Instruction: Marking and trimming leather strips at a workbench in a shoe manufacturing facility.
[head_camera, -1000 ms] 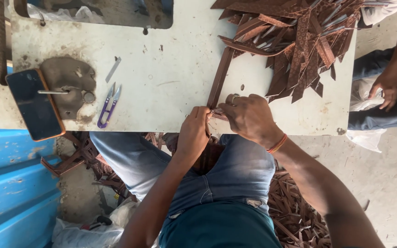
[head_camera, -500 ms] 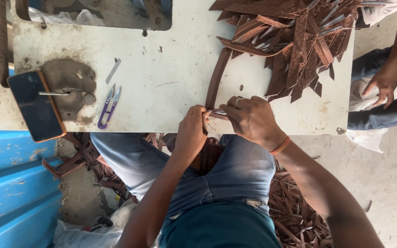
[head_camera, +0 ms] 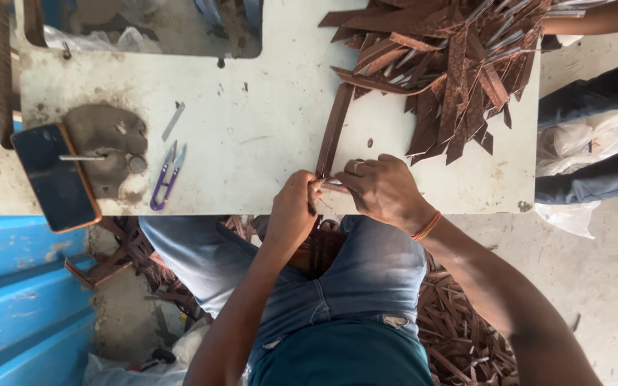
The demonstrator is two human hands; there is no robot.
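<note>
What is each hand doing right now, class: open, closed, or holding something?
Left hand: closed, pinching the near end of the long brown leather strip.
Right hand: closed on the same strip end.

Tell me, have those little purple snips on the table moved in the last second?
No. The purple snips lie in the same spot on the white table, just right of the grey patch and the phone, untouched by either hand.

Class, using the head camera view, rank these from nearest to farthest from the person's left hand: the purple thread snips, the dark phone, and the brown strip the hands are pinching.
1. Brown strip: pinched by the left hand, running up the table.
2. Purple thread snips: on the table, left of that hand.
3. Dark phone: farthest left, at the table's edge.
</note>
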